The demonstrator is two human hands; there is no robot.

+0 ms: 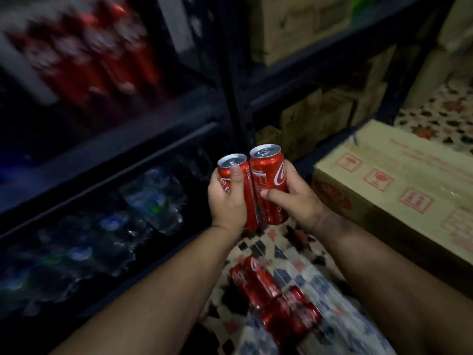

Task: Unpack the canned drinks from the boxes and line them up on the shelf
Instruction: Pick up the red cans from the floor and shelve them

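My left hand (226,198) grips a tall red drink can (231,163) upright. Right beside it, my right hand (294,198) grips a second red can (270,170); the two cans touch side by side in front of the dark metal shelf (143,124). Several red cans (276,301) lie on the patterned floor below my arms. On the upper shelf at the left, blurred, stand several red cans (87,57). A closed cardboard box (399,185) with red markings sits on the floor at the right.
Packs of clear water bottles (107,226) fill the lowest shelf on the left. A dark shelf upright (230,93) rises just behind the held cans. More cardboard boxes (302,26) sit on the right shelving. Patterned floor tiles (440,116) show at the far right.
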